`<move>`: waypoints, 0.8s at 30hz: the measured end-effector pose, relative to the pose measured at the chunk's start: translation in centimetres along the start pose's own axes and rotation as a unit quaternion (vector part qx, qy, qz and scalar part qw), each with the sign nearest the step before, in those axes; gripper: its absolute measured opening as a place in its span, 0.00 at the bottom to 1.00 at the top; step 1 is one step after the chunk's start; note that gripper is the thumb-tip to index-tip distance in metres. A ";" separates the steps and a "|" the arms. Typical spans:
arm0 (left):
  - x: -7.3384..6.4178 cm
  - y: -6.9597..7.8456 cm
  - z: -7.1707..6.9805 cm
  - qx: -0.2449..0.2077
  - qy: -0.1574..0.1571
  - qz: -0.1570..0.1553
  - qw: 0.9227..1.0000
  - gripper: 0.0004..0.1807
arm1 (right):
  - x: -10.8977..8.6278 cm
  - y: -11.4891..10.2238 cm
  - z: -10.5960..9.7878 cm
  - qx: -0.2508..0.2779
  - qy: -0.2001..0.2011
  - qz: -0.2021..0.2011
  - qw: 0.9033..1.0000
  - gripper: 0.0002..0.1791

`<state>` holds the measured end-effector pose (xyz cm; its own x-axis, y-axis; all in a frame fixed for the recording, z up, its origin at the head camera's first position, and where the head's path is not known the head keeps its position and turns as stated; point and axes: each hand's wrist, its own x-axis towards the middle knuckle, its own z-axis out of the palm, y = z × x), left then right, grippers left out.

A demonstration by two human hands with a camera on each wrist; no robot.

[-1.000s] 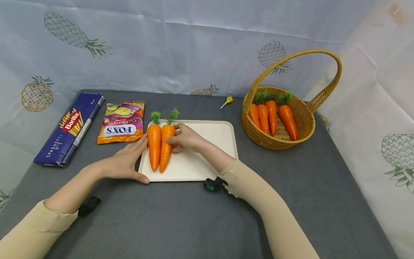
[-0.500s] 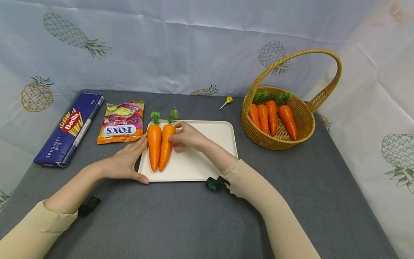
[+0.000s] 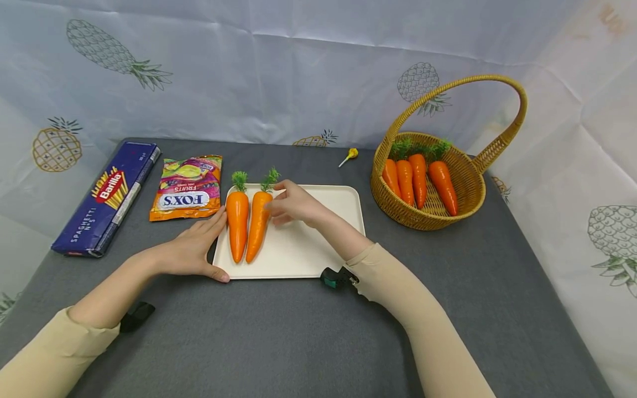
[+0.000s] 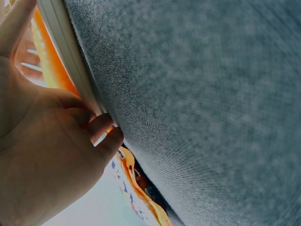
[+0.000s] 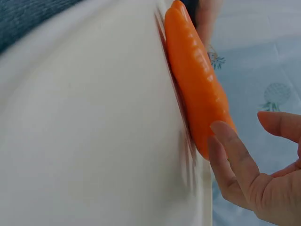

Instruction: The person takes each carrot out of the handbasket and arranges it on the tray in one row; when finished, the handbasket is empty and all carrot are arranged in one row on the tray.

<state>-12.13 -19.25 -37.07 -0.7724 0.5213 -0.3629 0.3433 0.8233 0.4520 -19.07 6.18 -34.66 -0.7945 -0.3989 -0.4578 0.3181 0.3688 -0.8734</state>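
Two orange carrots with green tops lie side by side at the left end of a cream tray [image 3: 313, 251]. My left hand [image 3: 191, 253] rests along the tray's left edge with fingers extended, close beside the left carrot [image 3: 237, 226]. In the left wrist view, its fingertips touch the tray rim [image 4: 77, 70]. Over the tray, my right hand [image 3: 301, 207] is at the upper part of the right carrot [image 3: 259, 226]. From the right wrist view, the thumb stands apart from that carrot [image 5: 197, 77], while the fingers of the right hand [image 5: 268, 188] are at its thick end, not gripping it.
A wicker basket [image 3: 423, 221] with several carrots [image 3: 443, 185] stands at the back right. Behind the tray lies a yellow lollipop [image 3: 352, 153]. On the left are a Fox's candy bag [image 3: 186, 188] and a blue Barilla spaghetti box [image 3: 106, 199]. A patterned curtain [image 3: 298, 83] hangs behind.
The right carrot has turned slightly, its top shifting right. My right hand has loosened from it and moved a little right and back. The left hand stays put.
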 end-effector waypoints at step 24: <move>-0.2 0.0 0.0 -0.006 0.003 0.000 1.000 0.76 | -3.6 -1.6 -2.6 0.015 -0.011 -0.116 0.993 0.25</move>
<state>-11.98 -19.31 -37.03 -0.7760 0.5197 -0.3573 0.3373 0.8207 0.4613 -18.11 9.17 -31.18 -0.8366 -0.4886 -0.2477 0.1437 0.2406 -0.9599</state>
